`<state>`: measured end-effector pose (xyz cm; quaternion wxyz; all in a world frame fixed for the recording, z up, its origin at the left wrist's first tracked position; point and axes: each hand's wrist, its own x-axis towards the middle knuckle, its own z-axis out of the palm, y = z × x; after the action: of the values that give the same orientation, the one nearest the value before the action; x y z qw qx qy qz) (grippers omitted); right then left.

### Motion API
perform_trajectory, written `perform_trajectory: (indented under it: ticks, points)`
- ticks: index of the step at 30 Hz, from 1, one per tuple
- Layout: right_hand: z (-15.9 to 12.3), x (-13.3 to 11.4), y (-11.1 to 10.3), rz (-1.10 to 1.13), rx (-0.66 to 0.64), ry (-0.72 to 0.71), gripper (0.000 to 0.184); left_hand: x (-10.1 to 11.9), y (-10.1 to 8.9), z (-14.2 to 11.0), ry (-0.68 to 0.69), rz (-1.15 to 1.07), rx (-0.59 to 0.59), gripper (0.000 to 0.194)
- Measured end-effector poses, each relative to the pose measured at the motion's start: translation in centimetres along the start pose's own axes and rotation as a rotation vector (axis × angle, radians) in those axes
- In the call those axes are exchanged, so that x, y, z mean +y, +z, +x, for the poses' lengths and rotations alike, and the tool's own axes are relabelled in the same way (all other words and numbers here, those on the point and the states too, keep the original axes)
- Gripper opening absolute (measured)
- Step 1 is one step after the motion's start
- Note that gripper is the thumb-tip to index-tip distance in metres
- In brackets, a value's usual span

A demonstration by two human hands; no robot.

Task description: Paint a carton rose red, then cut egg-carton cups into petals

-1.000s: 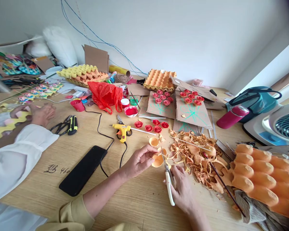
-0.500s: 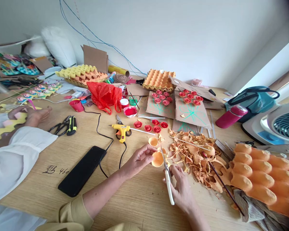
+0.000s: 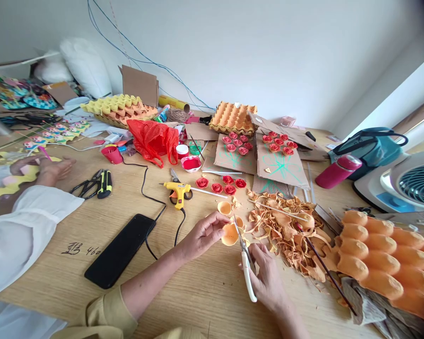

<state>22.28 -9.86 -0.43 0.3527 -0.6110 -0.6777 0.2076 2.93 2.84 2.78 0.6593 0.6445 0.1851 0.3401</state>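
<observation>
Counter (image 3: 205, 296): carries your work directly before you, presumably for easy reach.
Egg tray (image 3: 381, 254): to your right, likely leaving your hands room.
Right hand (image 3: 266, 275): your grip closes round the scissors.
Left hand (image 3: 207, 235): your grip pinches the cup's rim, seemingly steadying it.
Scissors (image 3: 246, 273): blades pointing away from you, at the cup's right edge.
Cup (image 3: 230, 235): between your hands, mouth up.

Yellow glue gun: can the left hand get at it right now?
Probably yes: bare tabletop lies between the left hand and glue gun, though its fingers are at an orange cup.
</observation>
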Motion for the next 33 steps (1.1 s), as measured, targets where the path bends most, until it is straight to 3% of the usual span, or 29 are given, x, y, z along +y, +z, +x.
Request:
perform_trajectory:
  ticks: [5,25,33]
  points:
    - [-0.2,0.1,0.1,0.021,0.007,0.009,0.031,0.2,0.4,0.1,-0.054,-0.191,-0.036,0.028]
    - [-0.1,-0.1,0.4,-0.062,0.059,-0.08,0.028,-1.0,0.4,0.3,-0.223,-0.61,0.069,0.033]
    - [0.1,0.4,0.2,-0.066,0.093,-0.04,0.028,-0.8,0.7,0.2,-0.168,-0.632,0.0,0.04]
